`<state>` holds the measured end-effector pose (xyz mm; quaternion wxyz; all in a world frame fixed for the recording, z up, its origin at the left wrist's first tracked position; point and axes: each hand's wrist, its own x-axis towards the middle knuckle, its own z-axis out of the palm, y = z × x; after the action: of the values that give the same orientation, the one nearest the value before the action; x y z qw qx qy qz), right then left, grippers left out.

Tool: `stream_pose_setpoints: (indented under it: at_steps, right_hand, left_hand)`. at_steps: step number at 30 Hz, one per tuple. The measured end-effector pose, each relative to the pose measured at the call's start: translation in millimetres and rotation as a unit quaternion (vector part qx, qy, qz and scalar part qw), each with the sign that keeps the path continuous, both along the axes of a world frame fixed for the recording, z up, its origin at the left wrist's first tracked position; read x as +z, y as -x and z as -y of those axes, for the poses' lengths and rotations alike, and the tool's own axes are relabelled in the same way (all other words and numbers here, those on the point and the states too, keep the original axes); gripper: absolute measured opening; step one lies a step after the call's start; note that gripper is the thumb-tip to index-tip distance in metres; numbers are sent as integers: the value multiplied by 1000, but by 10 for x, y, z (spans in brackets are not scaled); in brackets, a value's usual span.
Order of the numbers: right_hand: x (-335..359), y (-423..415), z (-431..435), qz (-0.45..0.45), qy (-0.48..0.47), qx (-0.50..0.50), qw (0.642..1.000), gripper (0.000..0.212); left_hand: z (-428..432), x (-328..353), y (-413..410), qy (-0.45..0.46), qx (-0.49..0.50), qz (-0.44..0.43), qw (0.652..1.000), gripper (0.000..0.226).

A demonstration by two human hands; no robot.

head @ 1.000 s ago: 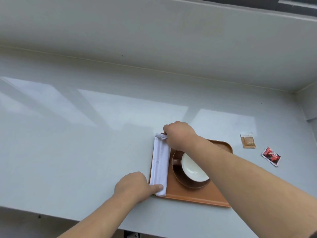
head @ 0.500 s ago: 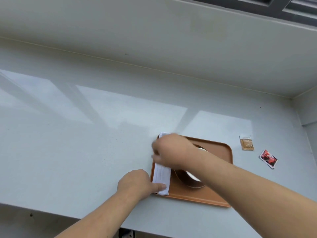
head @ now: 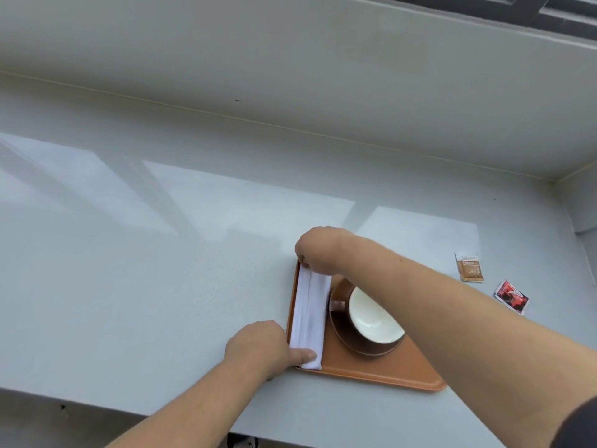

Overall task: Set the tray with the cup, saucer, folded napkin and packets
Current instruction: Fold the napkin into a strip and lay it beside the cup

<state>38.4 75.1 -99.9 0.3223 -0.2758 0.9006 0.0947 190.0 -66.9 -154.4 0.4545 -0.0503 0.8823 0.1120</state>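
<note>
An orange tray (head: 371, 373) lies near the counter's front edge. On it a brown cup with a white inside (head: 374, 318) stands on a brown saucer (head: 352, 345). Along the tray's left side lies a white napkin (head: 310, 312) folded into a long strip. My left hand (head: 261, 347) presses the strip's near end with a finger. My right hand (head: 319, 250) pinches its far end. A tan packet (head: 470, 267) and a red packet (head: 512, 297) lie on the counter to the right of the tray.
The pale grey counter (head: 161, 270) runs wide to the left, with a wall upstand behind it and a corner wall at the far right. Its front edge falls away just below the tray.
My right hand slid down the napkin toward the near end half a second ago, then went back to its far end. My left hand has stayed on the near end.
</note>
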Motion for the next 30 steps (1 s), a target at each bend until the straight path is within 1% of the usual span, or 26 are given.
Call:
stream_pose_setpoints:
  at_steps: [2, 7, 10, 14, 19, 21, 23, 24, 25, 27, 28, 30]
  right_hand:
    - [-48, -12, -39, -1, 18, -2, 1000, 29]
    - [-101, -83, -94, -8, 38, -27, 999, 32]
    - [-109, -155, -96, -13, 37, -24, 999, 32]
    - [-116, -183, -128, -21, 49, -27, 998, 32]
    - [-41, -180, -113, -9, 40, -27, 999, 29]
    - [82, -200, -68, -24, 20, -2, 1000, 23]
    - [192, -332, 27, -48, 11, 57, 997, 17]
    - [221, -452, 82, -39, 6, 86, 995, 20]
    - [214, -600, 138, -10, -7, 115, 993, 24]
    - [175, -925, 220, 67, -47, 161, 984, 28]
    - [147, -1028, 244, 94, -63, 169, 979, 25]
    - [115, -967, 254, 113, -79, 171, 976, 10]
  left_hand:
    - [2, -7, 8, 0, -2, 4, 1000, 71]
    - [14, -10, 62, -14, 4, 33, 999, 75]
    - [45, 0, 93, -37, 13, 47, 998, 76]
    - [33, 46, 93, -32, -7, 54, 998, 82]
    - [-10, 103, 134, -24, -20, 74, 997, 78]
    - [-9, 108, 147, -26, -17, 79, 996, 77]
    - [2, 97, 144, -29, -14, 77, 997, 77]
    - [1, 87, 144, -31, -13, 76, 997, 77]
    - [-3, 76, 142, -34, -14, 78, 996, 77]
    - [-18, 67, 140, -33, -21, 88, 995, 75]
    - [-22, 67, 139, -29, -22, 88, 995, 74]
    - [-18, 61, 137, -26, -15, 84, 996, 76]
